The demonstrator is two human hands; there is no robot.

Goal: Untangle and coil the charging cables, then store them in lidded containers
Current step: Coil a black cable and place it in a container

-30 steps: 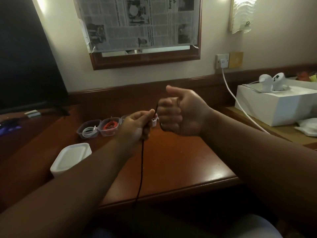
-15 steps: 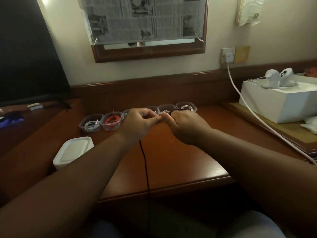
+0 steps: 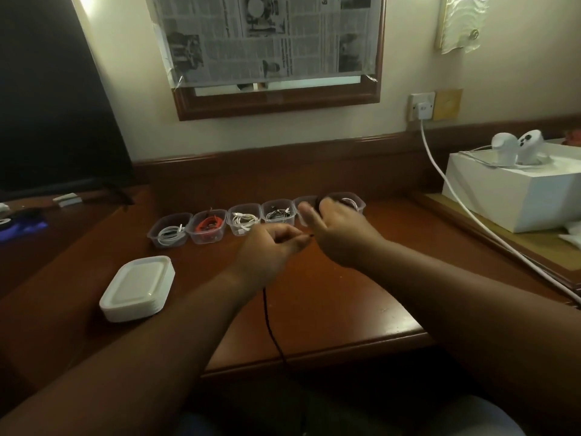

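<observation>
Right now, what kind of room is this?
Probably a hotel room or bedroom: a built-in wooden desk, a framed mirror covered with newspaper, a dark TV screen at left, and a wall lamp.

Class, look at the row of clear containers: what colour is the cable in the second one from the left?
Red-orange; the coiled cable shows clearly in the head view.

Two bare hands are raised over a wooden bench (image 3: 330,309). The left hand (image 3: 270,247) pinches a thin black cable (image 3: 270,322) that trails off the near edge. The right hand (image 3: 338,229) is spread, fingers straight. Behind stand six clear tubs (image 3: 209,226) of coiled cables. Stacked white lids (image 3: 138,287) sit near left.
</observation>
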